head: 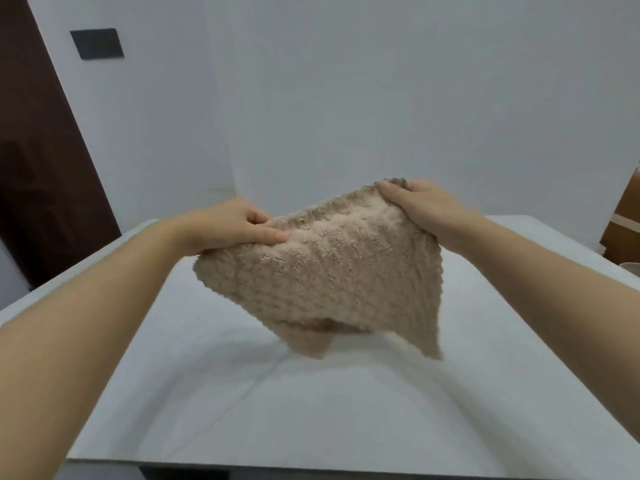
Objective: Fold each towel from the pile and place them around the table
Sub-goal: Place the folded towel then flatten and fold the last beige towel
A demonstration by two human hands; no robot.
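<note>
A fluffy beige towel (329,271) hangs in the air above the white table (311,410), doubled over, with its lower corners drooping toward the surface. My left hand (228,226) pinches the towel's upper left corner between thumb and fingers. My right hand (415,202) grips the upper right corner, a little higher and farther back. No pile of towels is in view.
A white wall stands behind the table. A dark brown door (41,168) is at the left, with a black panel (97,43) on the wall beside it. A brown cardboard-like object (623,220) sits at the right edge.
</note>
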